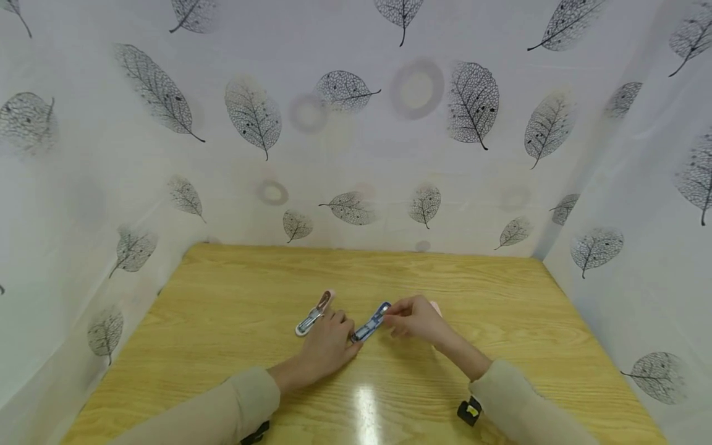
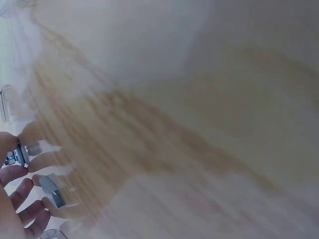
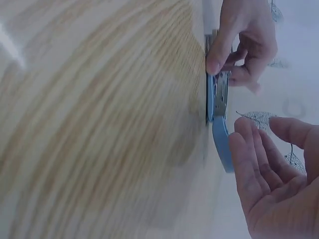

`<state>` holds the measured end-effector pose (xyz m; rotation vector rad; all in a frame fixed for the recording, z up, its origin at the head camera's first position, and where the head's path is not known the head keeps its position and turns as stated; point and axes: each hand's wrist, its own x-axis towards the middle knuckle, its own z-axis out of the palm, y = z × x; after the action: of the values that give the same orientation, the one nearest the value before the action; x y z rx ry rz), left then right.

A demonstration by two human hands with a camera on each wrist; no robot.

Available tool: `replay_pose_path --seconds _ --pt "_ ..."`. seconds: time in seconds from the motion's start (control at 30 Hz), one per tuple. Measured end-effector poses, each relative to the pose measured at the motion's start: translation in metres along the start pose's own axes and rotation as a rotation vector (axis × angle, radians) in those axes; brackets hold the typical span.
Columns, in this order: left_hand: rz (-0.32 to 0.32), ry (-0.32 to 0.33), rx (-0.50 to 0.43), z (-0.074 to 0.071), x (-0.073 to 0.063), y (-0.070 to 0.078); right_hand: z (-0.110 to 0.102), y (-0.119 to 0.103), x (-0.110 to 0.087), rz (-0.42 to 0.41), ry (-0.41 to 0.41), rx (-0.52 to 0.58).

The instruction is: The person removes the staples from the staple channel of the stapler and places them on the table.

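Observation:
A blue stapler (image 1: 371,321) lies opened out on the wooden table, its metal staple channel showing. My left hand (image 1: 328,346) grips its near end, thumb on one side and fingers curled at the other, as the right wrist view shows too. At the far end, my right hand (image 1: 416,320) has its fingertips beside the blue top arm (image 3: 223,147); the thumb stands apart from the fingers, with nothing pinched between them. Just left of my left hand sits a second opened stapler, pink and white (image 1: 306,324), partly covered by that hand.
A small pink object (image 1: 436,307) shows behind my right hand, mostly hidden by it. The wooden table (image 1: 233,278) is bordered by a pale leaf-patterned curtain (image 1: 356,154) at the back and both sides. Light glares off the tabletop near its front.

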<state>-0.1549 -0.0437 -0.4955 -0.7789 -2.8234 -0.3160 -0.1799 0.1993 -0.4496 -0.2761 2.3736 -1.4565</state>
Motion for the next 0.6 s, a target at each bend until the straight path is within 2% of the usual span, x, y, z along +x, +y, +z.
replay_pose_path --seconds 0.23,0.6 --pt "0.008 0.009 0.002 0.000 -0.001 -0.001 0.018 0.000 0.005 0.048 0.014 0.078" --pt "0.030 0.032 0.015 0.001 -0.001 -0.001 0.040 -0.002 0.012 0.076 0.019 0.039"
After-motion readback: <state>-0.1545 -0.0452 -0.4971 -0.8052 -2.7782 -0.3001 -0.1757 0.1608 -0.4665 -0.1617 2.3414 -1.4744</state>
